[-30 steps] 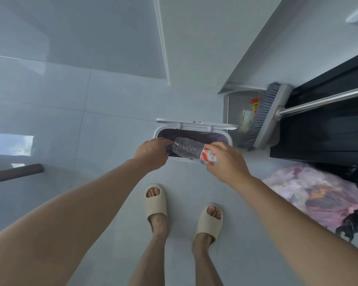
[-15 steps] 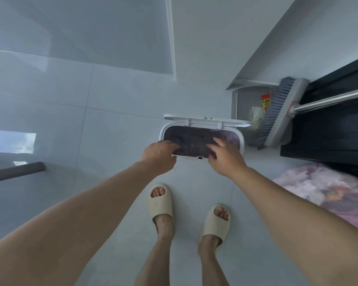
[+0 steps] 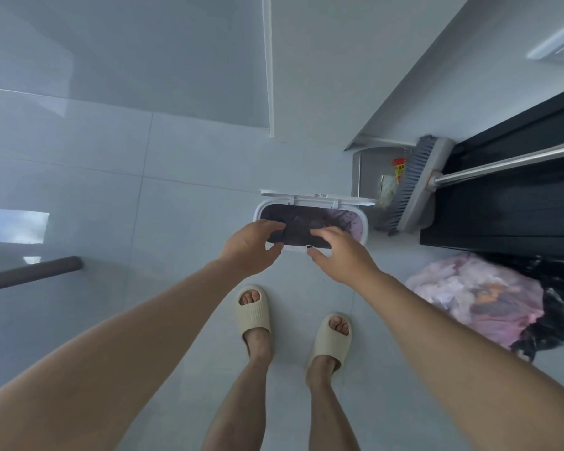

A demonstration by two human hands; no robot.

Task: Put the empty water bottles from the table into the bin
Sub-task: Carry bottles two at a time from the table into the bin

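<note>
A white bin (image 3: 362, 222) stands on the floor ahead of my feet, its lid (image 3: 316, 198) flipped up at the back and a purple liner inside. Its dark inside shows no bottle that I can make out. My left hand (image 3: 253, 247) hovers over the bin's front left edge with fingers spread and nothing in it. Over the front right edge, my right hand (image 3: 341, 255) is likewise empty with fingers apart. No bottle is in view.
A grey broom (image 3: 414, 187) and dustpan (image 3: 370, 170) lean by a dark cabinet (image 3: 508, 216) right of the bin. A full pink rubbish bag (image 3: 476, 297) and a black bag (image 3: 560, 307) lie at the right. A brown bar (image 3: 30, 273) juts in from the left.
One second ago both hands held a clear bottle with a red label over the bin. It dropped out of sight inside, and both hands are now empty above the rim.
</note>
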